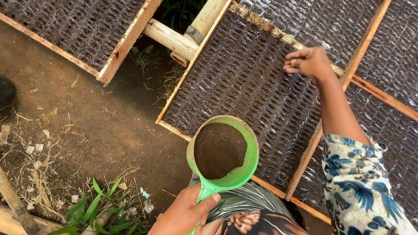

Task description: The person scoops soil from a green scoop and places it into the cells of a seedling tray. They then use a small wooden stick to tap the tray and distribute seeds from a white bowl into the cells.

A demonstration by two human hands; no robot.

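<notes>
Fingers of the left hand were curled tight round the handle of the green scoop, thumb lying across the top. Right hand was reached out with fingertips pinched together; it looked like a pinch of something was held, but I couldn't tell what.

Head view, the only one: scoop sat low centre, over the near edge of the middle mesh tray, roughly level and filled most of the way with dark fine soil. Judged front-heavy: load sits well ahead of the handle, so the grip wanted to be close up at the bowl, wrist locked. Thin plastic, probably some flex. Loose fill would spill on any tilt.

Left forearm came up from the bottom edge, wrist about straight. Right arm in a blue-and-white patterned sleeve was extended across the wooden frame rail, hand hovering above the mesh, palm down. Bare dirt ground lay to the left.
</notes>
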